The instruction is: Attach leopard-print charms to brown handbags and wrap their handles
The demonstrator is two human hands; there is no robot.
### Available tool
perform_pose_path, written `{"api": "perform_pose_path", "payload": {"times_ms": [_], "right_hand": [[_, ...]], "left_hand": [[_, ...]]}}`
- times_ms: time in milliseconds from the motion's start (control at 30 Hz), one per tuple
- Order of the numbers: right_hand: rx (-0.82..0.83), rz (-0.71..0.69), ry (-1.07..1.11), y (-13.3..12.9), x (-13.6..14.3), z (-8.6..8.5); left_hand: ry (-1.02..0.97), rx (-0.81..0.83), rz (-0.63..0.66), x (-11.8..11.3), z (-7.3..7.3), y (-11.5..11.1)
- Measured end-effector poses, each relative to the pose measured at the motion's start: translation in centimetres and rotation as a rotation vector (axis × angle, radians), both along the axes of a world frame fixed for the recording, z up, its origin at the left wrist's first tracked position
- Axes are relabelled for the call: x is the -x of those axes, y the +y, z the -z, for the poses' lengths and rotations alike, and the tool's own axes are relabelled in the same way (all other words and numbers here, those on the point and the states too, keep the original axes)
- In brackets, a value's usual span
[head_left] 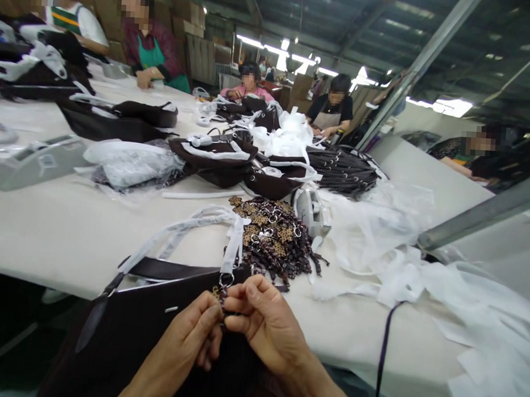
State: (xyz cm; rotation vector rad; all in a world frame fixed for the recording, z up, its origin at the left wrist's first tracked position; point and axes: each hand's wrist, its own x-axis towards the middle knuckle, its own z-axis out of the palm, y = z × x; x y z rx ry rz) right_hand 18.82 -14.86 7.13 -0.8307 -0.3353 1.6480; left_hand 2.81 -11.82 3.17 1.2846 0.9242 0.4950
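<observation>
One long pale table crossed the view, with several people at or near its far side and to the right. Dark bags with white-wrapped handles lay across its far part, near a bundle of dark cords. White sheeting strips spread over the right side. At the near edge, a dark bag sat in front of the worker, its handle (sheathed in white wrap) raised above a zipped opening. A heap of beaded charms, brown with tan openwork pieces, lay just beyond the bag, beside a metallic object. A grey holder stood at the left, near a clear plastic packet. The left hand was narrowed, thumb against fingers, holding a small charm in front of the bag, just below a metal ring at the handle's end. The right hand met it with curled fingers close to the charm; whether these also gripped it could not be told.
</observation>
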Motion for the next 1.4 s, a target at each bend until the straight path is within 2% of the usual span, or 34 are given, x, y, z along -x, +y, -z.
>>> {"api": "perform_pose_path", "payload": {"times_ms": [133, 267, 333, 400, 500, 567, 633, 767, 900, 1067, 1400], "right_hand": [[0.041, 0.066, -0.023, 0.1, -1.8, 0.1], [0.054, 0.036, -0.277, 0.0, -3.7, 0.2], [0.036, -0.047, -0.518, 0.0, -4.6, -0.2], [-0.018, -0.116, -0.862, 0.0, -5.6, -1.0], [-0.192, -0.092, -1.38, 0.3, -6.6, -2.3], [-0.324, -0.062, -1.554, 0.5, -6.6, -2.7], [-0.411, -0.079, -1.608, 0.7, -5.9, -2.5], [-0.519, -0.117, -1.649, 1.1, -3.5, -1.0], [-0.538, -0.153, -1.684, 1.5, -2.5, 0.2], [-0.586, -0.19, -1.739, 2.3, -2.6, 0.5], [-0.706, -0.313, -1.826, 3.8, -2.0, 0.5]], "left_hand": [[0.03, -0.036, -0.068, 1.0, 0.1, 0.6], [0.266, -0.349, -0.207, 2.3, -0.4, 1.5], [0.382, -0.466, -0.175, 2.4, -0.5, 2.0], [0.446, -0.491, -0.097, 2.1, -0.5, 2.4], [0.501, -0.515, -0.042, 1.1, -0.3, 2.7], [0.527, -0.565, -0.05, 0.4, -0.3, 2.9], [0.554, -0.609, -0.062, -0.2, -0.3, 3.0], [0.616, -0.639, -0.071, -0.7, -0.3, 2.9], [0.632, -0.531, -0.08, -0.6, -0.1, 2.7], [0.51, -0.356, -0.075, -0.3, -0.1, 2.5], [0.335, -0.332, -0.163, -0.1, -0.5, 2.2]]}}
